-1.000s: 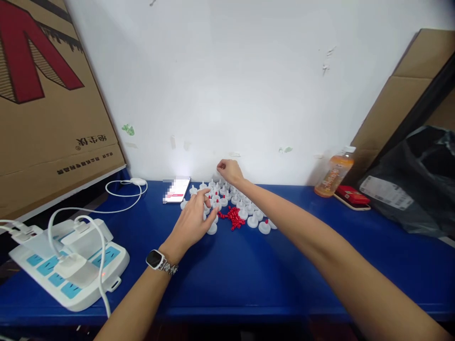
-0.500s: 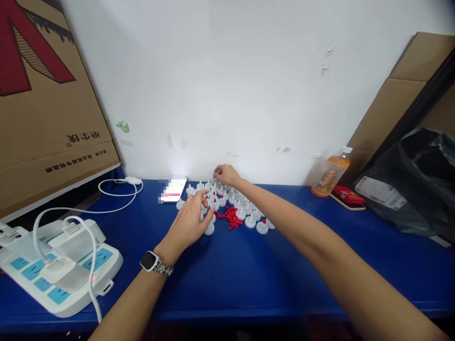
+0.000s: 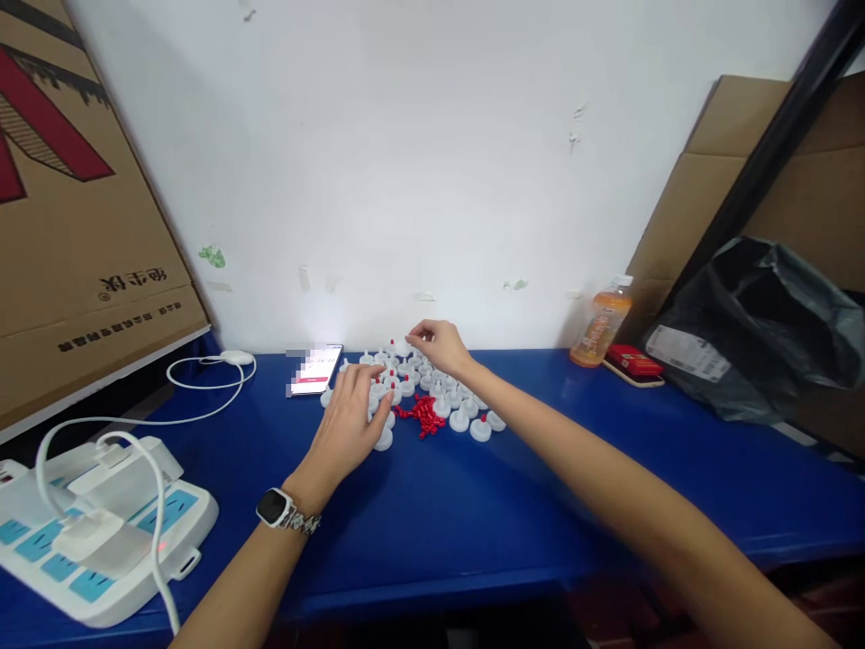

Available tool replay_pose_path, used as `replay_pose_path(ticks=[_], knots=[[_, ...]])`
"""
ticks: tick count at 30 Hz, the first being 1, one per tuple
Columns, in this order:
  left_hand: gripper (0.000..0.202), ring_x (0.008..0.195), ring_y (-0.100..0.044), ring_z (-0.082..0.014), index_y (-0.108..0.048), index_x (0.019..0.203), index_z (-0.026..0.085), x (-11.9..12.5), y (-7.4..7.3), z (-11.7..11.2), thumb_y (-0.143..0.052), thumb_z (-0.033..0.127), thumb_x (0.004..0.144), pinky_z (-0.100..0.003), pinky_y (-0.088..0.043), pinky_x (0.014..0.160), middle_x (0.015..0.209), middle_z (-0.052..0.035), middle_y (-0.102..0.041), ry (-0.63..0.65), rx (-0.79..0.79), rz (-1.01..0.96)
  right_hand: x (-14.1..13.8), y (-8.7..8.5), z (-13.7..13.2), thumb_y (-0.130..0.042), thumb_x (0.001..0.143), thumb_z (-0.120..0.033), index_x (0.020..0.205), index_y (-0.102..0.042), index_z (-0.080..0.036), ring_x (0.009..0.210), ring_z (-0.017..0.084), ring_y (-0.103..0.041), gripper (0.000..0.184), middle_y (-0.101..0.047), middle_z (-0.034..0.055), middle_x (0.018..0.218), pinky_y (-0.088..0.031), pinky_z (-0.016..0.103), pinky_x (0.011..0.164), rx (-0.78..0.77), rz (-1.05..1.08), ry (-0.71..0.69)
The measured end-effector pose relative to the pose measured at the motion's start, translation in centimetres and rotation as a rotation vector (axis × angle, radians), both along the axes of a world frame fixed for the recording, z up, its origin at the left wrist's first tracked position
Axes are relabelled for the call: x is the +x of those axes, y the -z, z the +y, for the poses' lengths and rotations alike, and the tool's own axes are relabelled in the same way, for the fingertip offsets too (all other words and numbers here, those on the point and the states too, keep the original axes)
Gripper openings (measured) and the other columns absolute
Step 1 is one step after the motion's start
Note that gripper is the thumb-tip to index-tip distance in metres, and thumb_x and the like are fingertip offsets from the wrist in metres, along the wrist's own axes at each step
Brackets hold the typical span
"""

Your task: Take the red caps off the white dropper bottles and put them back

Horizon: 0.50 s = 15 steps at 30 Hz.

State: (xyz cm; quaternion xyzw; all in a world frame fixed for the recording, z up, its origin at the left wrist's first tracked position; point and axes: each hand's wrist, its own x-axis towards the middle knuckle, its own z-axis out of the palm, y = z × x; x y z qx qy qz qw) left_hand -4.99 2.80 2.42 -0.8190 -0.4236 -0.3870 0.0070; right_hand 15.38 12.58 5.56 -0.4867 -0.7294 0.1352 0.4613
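A cluster of white translucent nozzle caps (image 3: 459, 420) sits on the blue table, several with a small red tip on top. In front of them lies a loose pile of small red tips (image 3: 427, 416). My left hand (image 3: 348, 415) rests over the cluster's left side, fingers loosely bent and thumb apart, covering some caps. At the back edge of the cluster is my right hand (image 3: 439, 347), thumb and fingertips drawn together just right of a red-tipped cap (image 3: 392, 344). Whatever is between those fingertips is too small to make out.
A phone (image 3: 316, 371) lies left of the caps. A power strip (image 3: 101, 541) with cables stands front left, below a cardboard box (image 3: 87, 225). To the right are an orange drink bottle (image 3: 601, 323), a red packet (image 3: 633, 361) on a flat object and a dark plastic bag (image 3: 763, 315).
The view has turned slightly right. My right hand has drawn back to the right from a red-tipped cap at the back, which stands free of the fingers. My left hand stays over the caps.
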Motion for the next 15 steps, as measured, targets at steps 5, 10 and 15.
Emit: replay_pose_path(ticks=[5, 10, 15], knots=[[0.042, 0.126, -0.047, -0.0287, -0.039, 0.138, 0.022, 1.1, 0.0, -0.6, -0.045, 0.038, 0.1, -0.048, -0.04, 0.106, 0.135, -0.0117, -0.051, 0.055, 0.002, 0.049, 0.3, 0.9, -8.0, -0.065, 0.084, -0.038, 0.081, -0.074, -0.019, 0.067, 0.014, -0.057, 0.021, -0.071, 0.0007, 0.075, -0.043, 0.027, 0.064, -0.055, 0.229, -0.212], [0.035, 0.114, -0.054, -0.0289, -0.045, 0.13, 0.019, 1.1, 0.2, -0.9, -0.038, 0.039, 0.102, -0.048, -0.044, 0.097, 0.121, -0.0126, -0.058, 0.058, -0.065, 0.113, 0.8, 2.4, -11.5, -0.055, 0.094, -0.037, 0.1, -0.073, -0.021, 0.074, 0.017, -0.059, 0.025, -0.071, 0.002, 0.082, -0.043, 0.031, 0.071, -0.017, 0.135, -0.174], [0.034, 0.106, -0.058, -0.0271, -0.047, 0.125, 0.019, 0.4, 0.2, -0.6, -0.039, 0.041, 0.101, -0.045, -0.046, 0.094, 0.114, -0.0111, -0.06, 0.037, -0.084, 0.094, 2.4, 2.8, -12.7, -0.064, 0.091, -0.034, 0.099, -0.074, -0.024, 0.096, 0.023, -0.053, 0.016, -0.066, 0.0068, 0.096, -0.036, 0.04, 0.087, 0.137, -0.509, -0.225]])
